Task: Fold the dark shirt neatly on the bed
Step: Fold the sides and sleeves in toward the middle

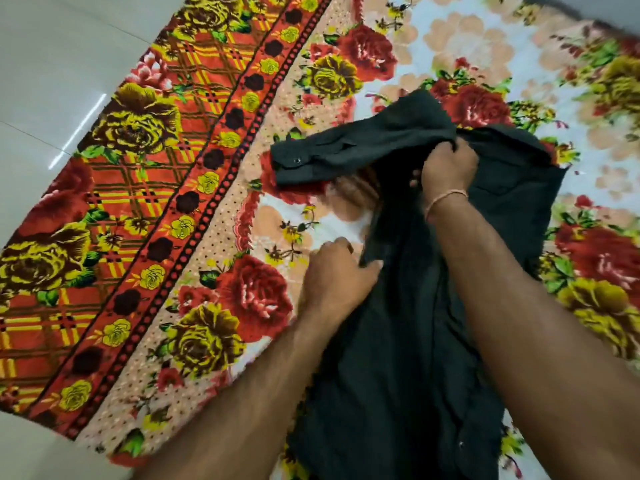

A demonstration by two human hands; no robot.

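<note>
Dark shirt [398, 341]: rumpled on the floral bedspread [207, 202], sleeve stretched left.
Right hand [448, 168]: fingers curled, gripping shirt's far part.
Left hand [337, 268]: pinching shirt's left edge.
</note>
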